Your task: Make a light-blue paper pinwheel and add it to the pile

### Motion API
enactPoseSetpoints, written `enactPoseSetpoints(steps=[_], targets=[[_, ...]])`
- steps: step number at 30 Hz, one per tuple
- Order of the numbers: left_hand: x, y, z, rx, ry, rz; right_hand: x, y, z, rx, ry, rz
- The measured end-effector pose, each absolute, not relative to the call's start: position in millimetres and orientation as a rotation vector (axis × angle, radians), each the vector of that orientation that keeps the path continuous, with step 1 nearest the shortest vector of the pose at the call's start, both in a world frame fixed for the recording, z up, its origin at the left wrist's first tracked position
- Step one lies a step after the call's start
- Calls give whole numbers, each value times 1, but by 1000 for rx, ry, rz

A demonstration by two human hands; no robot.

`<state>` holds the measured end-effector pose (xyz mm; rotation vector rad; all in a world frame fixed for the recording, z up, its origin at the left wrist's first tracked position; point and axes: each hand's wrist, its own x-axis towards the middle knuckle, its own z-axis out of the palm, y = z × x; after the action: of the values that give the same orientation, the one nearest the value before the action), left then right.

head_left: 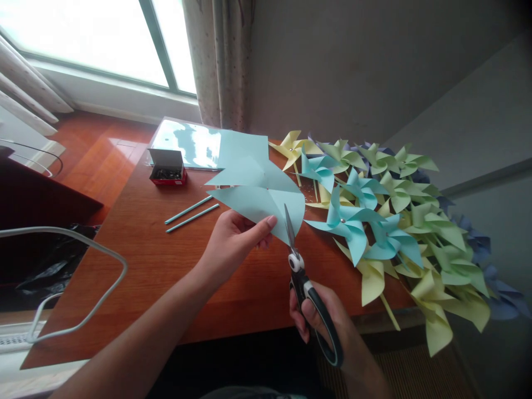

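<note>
My tabletop (137, 266) is smooth reddish-brown wood, with a small red box (169, 178) near its far left. Well right of the box, curled paper pinwheels (390, 241) crowd together, yellow, green, blue and purple. Just behind it lie flat pale-blue sheets (245, 149), partly glossy. The blue paper (257, 202) I hold hangs rightward of the box, slit into curved flaps, long axis left to right, pointed corners at the left. My left hand (233, 237) pinches its near edge between thumb and fingers. My right hand (326, 310) has its fingers wrapped around the scissors (296, 260), steel blades pointing away from me, slightly leftward, at the paper. Two thin blue sticks (189, 210) lie just nearer me than the box.
</note>
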<state>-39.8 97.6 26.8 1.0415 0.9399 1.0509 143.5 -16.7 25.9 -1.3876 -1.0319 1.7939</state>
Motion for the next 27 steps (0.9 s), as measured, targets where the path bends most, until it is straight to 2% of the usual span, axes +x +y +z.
enactPoseSetpoints(steps=[13,27], targets=[[-38,98,25,1060,920,964,145,-15,23,-1288,-906,1901],[-37,98,26,1064,924,1043,147,-15,21,-1271,-928,1916]])
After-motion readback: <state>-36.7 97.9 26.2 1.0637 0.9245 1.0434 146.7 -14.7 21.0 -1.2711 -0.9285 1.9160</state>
